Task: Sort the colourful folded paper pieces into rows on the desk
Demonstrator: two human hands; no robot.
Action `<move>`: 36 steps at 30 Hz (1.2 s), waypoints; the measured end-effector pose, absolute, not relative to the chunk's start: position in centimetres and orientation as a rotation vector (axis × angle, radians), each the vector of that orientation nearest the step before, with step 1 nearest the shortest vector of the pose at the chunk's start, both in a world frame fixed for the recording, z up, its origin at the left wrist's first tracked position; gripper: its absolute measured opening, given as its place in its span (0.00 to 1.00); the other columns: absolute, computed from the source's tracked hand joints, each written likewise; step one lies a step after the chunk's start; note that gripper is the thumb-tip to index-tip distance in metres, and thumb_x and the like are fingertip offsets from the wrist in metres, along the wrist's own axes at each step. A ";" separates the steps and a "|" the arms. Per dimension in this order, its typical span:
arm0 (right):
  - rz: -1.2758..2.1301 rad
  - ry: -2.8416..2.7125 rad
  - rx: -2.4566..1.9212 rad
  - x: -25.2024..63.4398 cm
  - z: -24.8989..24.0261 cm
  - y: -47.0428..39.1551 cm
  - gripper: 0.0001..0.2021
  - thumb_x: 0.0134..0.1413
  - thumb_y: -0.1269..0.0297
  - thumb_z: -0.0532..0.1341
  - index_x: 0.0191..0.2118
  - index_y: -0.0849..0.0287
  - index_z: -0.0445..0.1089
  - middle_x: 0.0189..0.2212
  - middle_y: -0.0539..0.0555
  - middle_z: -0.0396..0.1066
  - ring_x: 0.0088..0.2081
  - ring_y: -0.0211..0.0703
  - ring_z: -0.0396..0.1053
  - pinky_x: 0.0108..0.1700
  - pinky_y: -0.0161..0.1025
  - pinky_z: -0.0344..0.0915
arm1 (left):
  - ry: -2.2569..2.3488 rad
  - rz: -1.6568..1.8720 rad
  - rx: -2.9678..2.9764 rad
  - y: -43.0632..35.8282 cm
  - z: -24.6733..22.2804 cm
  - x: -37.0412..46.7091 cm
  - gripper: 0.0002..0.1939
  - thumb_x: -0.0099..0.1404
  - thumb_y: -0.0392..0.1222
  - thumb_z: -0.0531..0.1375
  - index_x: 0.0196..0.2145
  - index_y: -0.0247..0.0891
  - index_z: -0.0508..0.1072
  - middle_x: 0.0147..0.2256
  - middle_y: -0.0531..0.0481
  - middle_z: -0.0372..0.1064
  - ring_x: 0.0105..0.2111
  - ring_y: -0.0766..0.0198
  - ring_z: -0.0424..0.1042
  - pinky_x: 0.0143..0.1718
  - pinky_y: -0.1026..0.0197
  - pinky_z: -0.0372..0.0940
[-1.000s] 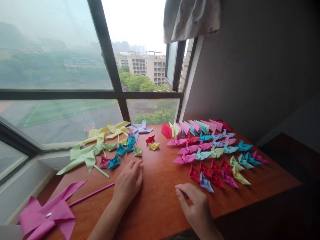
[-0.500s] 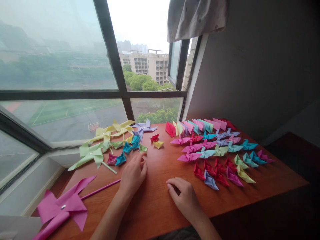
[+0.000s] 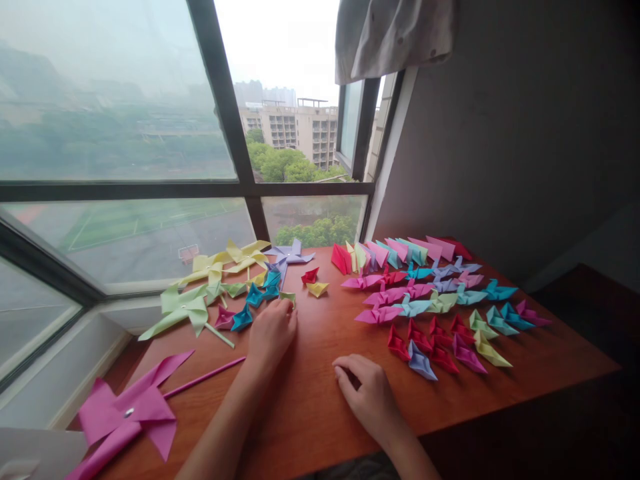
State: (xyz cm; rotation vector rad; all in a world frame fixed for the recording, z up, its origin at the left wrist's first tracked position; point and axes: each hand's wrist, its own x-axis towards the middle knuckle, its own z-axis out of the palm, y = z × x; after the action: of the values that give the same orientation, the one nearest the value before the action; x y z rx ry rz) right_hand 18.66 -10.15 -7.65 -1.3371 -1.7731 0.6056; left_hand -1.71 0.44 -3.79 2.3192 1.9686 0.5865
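Note:
My left hand reaches over the wooden table, its fingertips at a small light green paper boat and partly covering it. The fingers are bent together around the boat's near side. Beside this hand are blue paper boats and a dark pink one. My right hand rests on the table with curled fingers and nothing visible in them. To its right sit red paper boats and a lavender one. A red boat and a yellow boat lie beyond both hands.
A large magenta pinwheel lies at the near left of the table. Green, yellow and lavender pinwheels lie farther back by the window. Rows of paper cranes and folded pieces fill the right side, near the wall.
My left hand has moved slightly forward and right, its fingers now closed over the light green boat. My right hand has stayed in place.

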 end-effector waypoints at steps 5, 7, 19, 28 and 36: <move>0.618 -1.767 -1.337 18.7 -7.6 -10.2 0.10 0.60 0.72 0.56 0.37 0.56 0.75 0.32 0.51 0.75 0.34 0.41 0.72 0.38 0.35 0.65 | 1.954 0.610 2.325 0.3 -3.9 -1.9 0.07 0.67 0.38 0.54 0.32 0.39 0.70 0.34 0.47 0.72 0.34 0.58 0.73 0.32 0.61 0.58; 0.620 -1.766 -1.340 18.7 -7.6 -10.3 0.10 0.60 0.72 0.56 0.37 0.56 0.75 0.32 0.51 0.75 0.34 0.41 0.72 0.39 0.35 0.65 | 1.936 0.630 2.322 0.2 -3.9 -2.0 0.07 0.68 0.37 0.54 0.33 0.39 0.70 0.34 0.47 0.72 0.34 0.59 0.73 0.33 0.62 0.59; 0.582 -1.577 -1.380 18.9 -7.6 -10.2 0.10 0.63 0.67 0.56 0.40 0.57 0.75 0.34 0.53 0.77 0.34 0.41 0.74 0.36 0.33 0.68 | 1.438 0.831 2.374 -2.4 -4.4 -2.5 0.08 0.66 0.34 0.55 0.35 0.41 0.73 0.34 0.51 0.73 0.31 0.65 0.72 0.33 0.66 0.63; 0.572 -1.520 -1.403 18.9 -7.4 -10.2 0.11 0.62 0.62 0.58 0.44 0.59 0.76 0.33 0.54 0.77 0.31 0.41 0.74 0.34 0.33 0.70 | 1.120 0.847 2.363 -4.5 -4.6 -1.5 0.11 0.65 0.30 0.54 0.35 0.40 0.75 0.36 0.49 0.75 0.36 0.64 0.73 0.37 0.66 0.66; 0.498 -1.584 -1.411 19.0 -7.2 -10.0 0.11 0.64 0.63 0.56 0.39 0.57 0.76 0.35 0.56 0.77 0.35 0.45 0.75 0.37 0.36 0.71 | 1.105 0.802 2.336 -4.9 -4.6 -1.0 0.12 0.66 0.32 0.53 0.35 0.41 0.76 0.36 0.47 0.75 0.36 0.63 0.74 0.38 0.64 0.68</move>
State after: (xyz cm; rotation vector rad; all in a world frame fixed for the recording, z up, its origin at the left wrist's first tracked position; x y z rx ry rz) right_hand 18.98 -10.05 -7.22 -1.4113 -1.5841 0.4976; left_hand -1.00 -4.88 -4.56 2.3362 1.1055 0.8024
